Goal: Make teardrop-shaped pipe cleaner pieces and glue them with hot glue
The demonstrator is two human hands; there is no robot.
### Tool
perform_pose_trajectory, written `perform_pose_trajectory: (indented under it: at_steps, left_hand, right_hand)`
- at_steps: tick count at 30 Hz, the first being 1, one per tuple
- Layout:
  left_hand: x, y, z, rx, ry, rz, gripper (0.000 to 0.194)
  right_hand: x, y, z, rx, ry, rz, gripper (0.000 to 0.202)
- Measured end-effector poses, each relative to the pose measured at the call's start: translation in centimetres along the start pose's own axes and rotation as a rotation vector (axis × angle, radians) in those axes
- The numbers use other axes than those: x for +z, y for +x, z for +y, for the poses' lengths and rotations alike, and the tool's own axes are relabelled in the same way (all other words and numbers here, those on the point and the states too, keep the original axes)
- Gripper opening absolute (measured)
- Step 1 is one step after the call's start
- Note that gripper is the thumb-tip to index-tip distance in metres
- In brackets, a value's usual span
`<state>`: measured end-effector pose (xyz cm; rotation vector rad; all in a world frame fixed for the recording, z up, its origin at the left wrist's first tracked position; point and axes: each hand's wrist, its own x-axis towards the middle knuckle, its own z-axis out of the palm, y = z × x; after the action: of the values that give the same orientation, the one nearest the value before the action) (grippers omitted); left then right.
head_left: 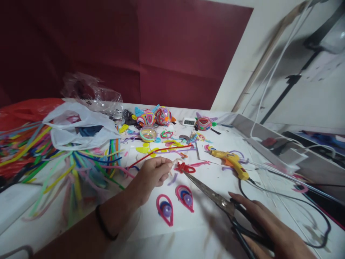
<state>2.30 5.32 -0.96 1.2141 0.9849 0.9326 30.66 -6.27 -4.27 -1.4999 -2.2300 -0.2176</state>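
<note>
Pinching a red pipe cleaner point(159, 154) is the left hand point(152, 174): fingertips are closed together on its near end, just left of a small red twisted pipe-cleaner piece point(184, 167). The long red strand is seen running from the fingertips up and right across the white table point(172, 233), toward the clutter at the back.

Scissors point(212, 196) are held by the right hand point(269, 225), fingers clamped round the black handles. Blades are laid almost shut, tips set right at the red twisted piece, just right of the left fingertips. Whether the tips touch the piece cannot be told.

Around:
- Two pink teardrop shapes with purple centres point(175, 203) are laid flat just below the left hand, between hand and scissors blades.
- Yellow glue gun point(231, 162) is lying to the right of the twisted piece, its black cord looped past the right hand.
- Heap of loose coloured pipe cleaners point(54, 158) is spread at left, partly under a white plastic bag point(78, 129).
- Finished pipe-cleaner figures point(153, 117) are lined up at the back edge, a small digital clock point(189, 122) beside them.
- A round clear dish point(148, 133) is set in front of the figures.

Nothing is placed between blade tips and the twisted piece; scraps are scattered close behind it.
</note>
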Motion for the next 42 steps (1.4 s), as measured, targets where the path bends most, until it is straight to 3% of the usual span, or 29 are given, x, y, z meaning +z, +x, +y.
perform_pose_trajectory:
  at_steps: [13, 20, 29, 42]
  left_hand:
    - [0.0, -0.7, -0.2, -0.009, -0.255, -0.062, 0.019]
    - [-0.4, -0.9, -0.6, -0.002, -0.269, -0.106, 0.015]
    - [-0.2, -1.2, -0.3, -0.02, -0.271, -0.077, 0.018]
    - [-0.1, -0.8, -1.3, -0.039, -0.212, -0.087, 0.014]
  right_hand:
    - [0.9, 1.6, -0.3, 0.05, 0.052, -0.09, 0.051]
    - [0.4, 2.7, -1.3, 0.038, 0.045, -0.105, 0.049]
    - [1.0, 2.0, -0.8, 0.117, 0.093, -0.141, 0.05]
    - [-0.2, 4.3, -3.0, -0.043, 0.024, -0.114, 0.038]
